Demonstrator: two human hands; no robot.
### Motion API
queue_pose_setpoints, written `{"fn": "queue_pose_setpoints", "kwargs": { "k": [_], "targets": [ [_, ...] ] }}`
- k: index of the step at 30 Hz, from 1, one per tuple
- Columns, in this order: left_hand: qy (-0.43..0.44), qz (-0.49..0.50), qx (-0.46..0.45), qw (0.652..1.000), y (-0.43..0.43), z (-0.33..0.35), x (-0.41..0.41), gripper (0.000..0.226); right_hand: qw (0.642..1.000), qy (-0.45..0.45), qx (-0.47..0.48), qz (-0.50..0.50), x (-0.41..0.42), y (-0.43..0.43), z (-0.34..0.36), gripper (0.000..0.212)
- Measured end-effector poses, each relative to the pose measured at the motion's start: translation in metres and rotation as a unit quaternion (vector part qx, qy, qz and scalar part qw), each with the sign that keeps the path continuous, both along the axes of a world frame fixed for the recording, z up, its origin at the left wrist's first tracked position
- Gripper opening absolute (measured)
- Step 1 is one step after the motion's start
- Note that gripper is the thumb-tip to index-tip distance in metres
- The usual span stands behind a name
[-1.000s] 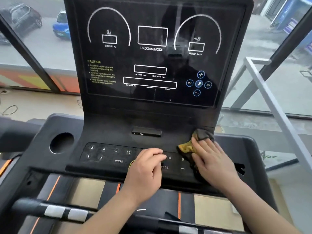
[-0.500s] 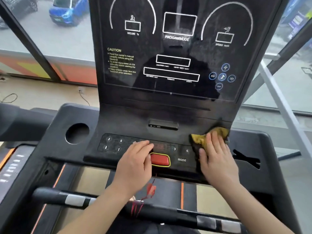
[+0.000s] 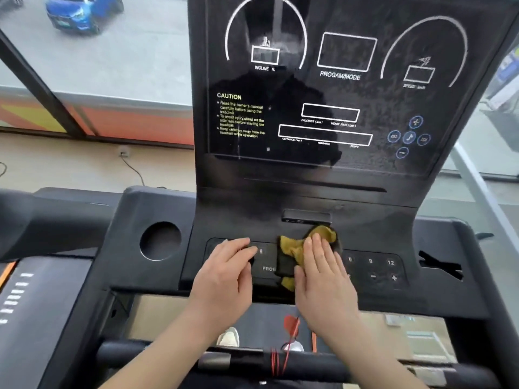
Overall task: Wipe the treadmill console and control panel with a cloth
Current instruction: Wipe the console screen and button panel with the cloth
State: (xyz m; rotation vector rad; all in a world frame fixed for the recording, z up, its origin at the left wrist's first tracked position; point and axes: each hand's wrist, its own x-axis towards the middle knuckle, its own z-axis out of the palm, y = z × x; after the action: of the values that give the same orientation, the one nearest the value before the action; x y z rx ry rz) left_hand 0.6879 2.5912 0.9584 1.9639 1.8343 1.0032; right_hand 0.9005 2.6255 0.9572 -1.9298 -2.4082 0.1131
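Note:
The black treadmill console [image 3: 331,94] rises ahead with dusty display markings. Below it lies the control panel [image 3: 373,269] with number keys. A mustard-and-dark cloth [image 3: 295,249] sits on the middle of the panel. My right hand [image 3: 323,279] presses flat on the cloth, fingers straight and together, covering the panel's centre. My left hand [image 3: 227,272] rests beside it on the panel's left keys, fingers loosely curled, holding nothing. The cloth hides the middle buttons.
A round cup holder [image 3: 160,241] sits left of the panel, a slotted recess [image 3: 438,266] to its right. A black handlebar [image 3: 252,363] crosses below my arms with a red safety cord [image 3: 289,338]. Windows and a metal rail [image 3: 483,197] lie beyond.
My right hand has slid the cloth left from the panel's right end to its middle, uncovering the right keys and covering the red button. My left hand shifted left. The view moved closer.

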Motion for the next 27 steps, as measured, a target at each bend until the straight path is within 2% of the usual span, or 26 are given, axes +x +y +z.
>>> {"fn": "queue_pose_setpoints", "kwargs": {
  "k": [2, 4, 7, 9, 10, 12, 14, 15, 18, 21, 25, 27],
  "targets": [
    [-0.002, -0.009, -0.002, 1.0, 0.002, -0.002, -0.004, 0.033, 0.999, 0.034, -0.019, 0.02, -0.036, -0.011, -0.007, 0.064],
    [-0.004, 0.006, -0.002, 1.0, 0.0, -0.003, -0.012, 0.034, 0.989, 0.086, -0.053, 0.109, -0.067, -0.009, -0.001, 0.067],
    [-0.005, 0.009, 0.005, 1.0, 0.0, 0.0, -0.021, 0.045, 0.945, 0.188, -0.191, 0.186, -0.075, 0.018, 0.022, 0.071],
    [0.036, -0.034, -0.005, 0.999, 0.003, 0.003, -0.013, 0.053, 0.89, 0.325, -0.297, 0.122, -0.059, 0.031, 0.048, 0.047],
    [0.07, -0.065, -0.017, 0.995, 0.004, 0.004, -0.002, 0.056, 0.863, 0.399, -0.305, 0.054, -0.047, 0.033, 0.059, 0.034],
    [0.159, -0.1, -0.064, 0.98, 0.007, 0.005, 0.03, 0.06, 0.851, 0.467, -0.226, -0.082, -0.023, 0.035, 0.07, 0.03],
    [0.232, -0.08, -0.106, 0.964, 0.011, 0.002, 0.055, 0.063, 0.861, 0.459, -0.145, -0.166, -0.008, 0.032, 0.066, 0.025],
    [0.243, -0.067, -0.111, 0.961, 0.015, 0.0, 0.057, 0.064, 0.863, 0.449, -0.136, -0.189, -0.006, 0.031, 0.062, 0.022],
    [0.24, -0.033, -0.119, 0.963, 0.035, -0.003, 0.016, 0.058, 0.861, 0.441, -0.155, -0.199, -0.008, 0.034, 0.052, 0.023],
    [0.285, 0.014, -0.149, 0.947, 0.056, 0.0, -0.031, 0.06, 0.862, 0.455, -0.119, -0.192, -0.01, 0.037, 0.053, 0.022],
    [0.19, 0.059, -0.214, 0.956, 0.051, 0.009, 0.028, 0.07, 0.854, 0.472, -0.086, -0.202, 0.002, 0.042, 0.063, 0.021],
    [0.165, 0.008, -0.223, 0.961, 0.037, 0.01, 0.071, 0.07, 0.842, 0.485, -0.088, -0.218, 0.012, 0.044, 0.065, 0.022]
  ]
}}
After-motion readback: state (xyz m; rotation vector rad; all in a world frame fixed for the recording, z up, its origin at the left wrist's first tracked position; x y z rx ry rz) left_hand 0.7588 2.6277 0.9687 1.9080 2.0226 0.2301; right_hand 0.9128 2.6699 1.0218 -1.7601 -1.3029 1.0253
